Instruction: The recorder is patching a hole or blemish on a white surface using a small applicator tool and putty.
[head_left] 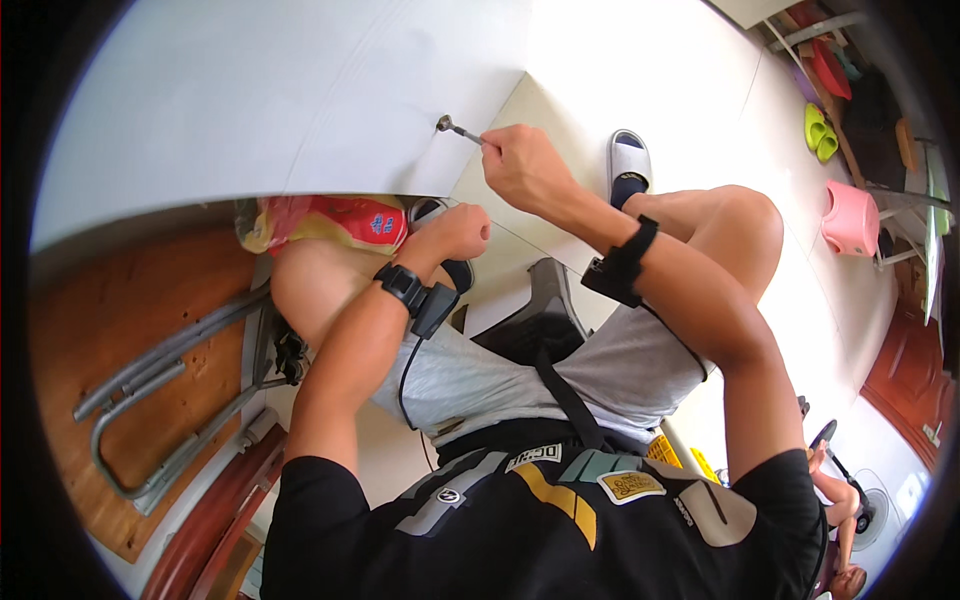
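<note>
In my right hand (pixel 522 165) is the handle of a small metal ratchet wrench (pixel 461 130). Its round head rests at a dark spot on the large white panel (pixel 300 90), near the panel's right end. Below it, my left hand (pixel 466 231) is curled into a fist above a slippered foot, close to the panel's lower edge. Whether anything lies inside that fist is hidden. Beside my left wrist, a red and yellow plastic package (pixel 350 220) sits between my left knee and the panel. A black band with a device is strapped to each forearm.
A wooden board with folding metal legs (pixel 165 385) leans at the left. My other slipper (pixel 629 160) stands on the pale tiled floor. Farther right are green clogs (pixel 820 134), a pink stool (pixel 850 218) and a crowded shelf. Another person (pixel 840 500) and a fan (pixel 872 515) show at lower right.
</note>
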